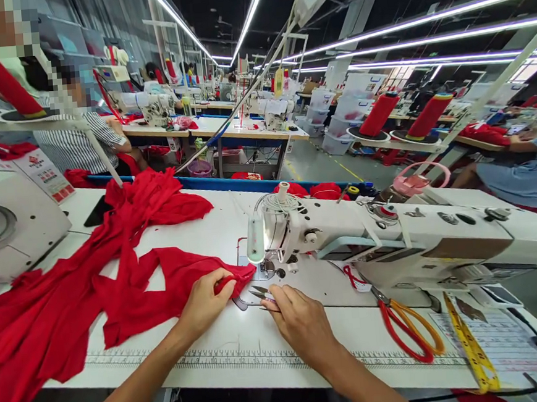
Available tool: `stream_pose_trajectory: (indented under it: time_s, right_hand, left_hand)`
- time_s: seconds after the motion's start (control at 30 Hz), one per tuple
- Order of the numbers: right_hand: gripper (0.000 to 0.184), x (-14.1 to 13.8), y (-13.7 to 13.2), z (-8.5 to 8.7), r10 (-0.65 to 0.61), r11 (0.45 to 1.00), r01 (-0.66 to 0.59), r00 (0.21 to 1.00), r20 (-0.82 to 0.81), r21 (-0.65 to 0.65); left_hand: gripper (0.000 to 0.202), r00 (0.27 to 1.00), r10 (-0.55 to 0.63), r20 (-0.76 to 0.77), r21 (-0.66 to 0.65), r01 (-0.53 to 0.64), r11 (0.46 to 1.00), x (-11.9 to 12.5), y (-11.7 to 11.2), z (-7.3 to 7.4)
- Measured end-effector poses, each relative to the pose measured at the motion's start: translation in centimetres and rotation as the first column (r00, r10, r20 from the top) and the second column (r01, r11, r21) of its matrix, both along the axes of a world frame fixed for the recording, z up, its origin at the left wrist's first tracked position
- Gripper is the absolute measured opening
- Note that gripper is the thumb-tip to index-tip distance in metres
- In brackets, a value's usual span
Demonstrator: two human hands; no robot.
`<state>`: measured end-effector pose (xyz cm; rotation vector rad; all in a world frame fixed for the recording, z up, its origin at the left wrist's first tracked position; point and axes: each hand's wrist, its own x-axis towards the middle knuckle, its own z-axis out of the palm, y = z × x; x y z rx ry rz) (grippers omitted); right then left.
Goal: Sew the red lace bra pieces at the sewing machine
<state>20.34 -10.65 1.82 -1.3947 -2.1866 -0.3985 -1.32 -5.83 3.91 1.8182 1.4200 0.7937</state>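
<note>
A long piece of red fabric (pixel 131 286) trails across the white table from the far left to the sewing machine's (pixel 392 241) needle area. My left hand (pixel 206 302) is closed, pinching the fabric's edge just left of the presser foot. My right hand (pixel 301 322) is closed around small metal thread snips (pixel 259 293), whose blades point left at the fabric end under the needle. The machine's lamp (pixel 255 238) lights this spot.
Red-and-orange-handled scissors (pixel 406 329) and a yellow tape measure (pixel 470 346) lie at the right. A second machine (pixel 10 221) stands at the far left. Red thread cones (pixel 377 115) stand behind. A person in a striped top (pixel 75 145) works at the back left, another at the right.
</note>
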Motion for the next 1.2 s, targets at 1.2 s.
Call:
stream_pose_trajectory:
  time_s: [1.2]
  right_hand:
    - [0.027,6.0,0.5,-1.2,-0.291,0.941,0.222,0.917,-0.274,-0.255]
  left_hand:
    - [0.022,1.000,0.025,0.011,0.191,-0.027,0.981,-1.6,-2.7,0.3]
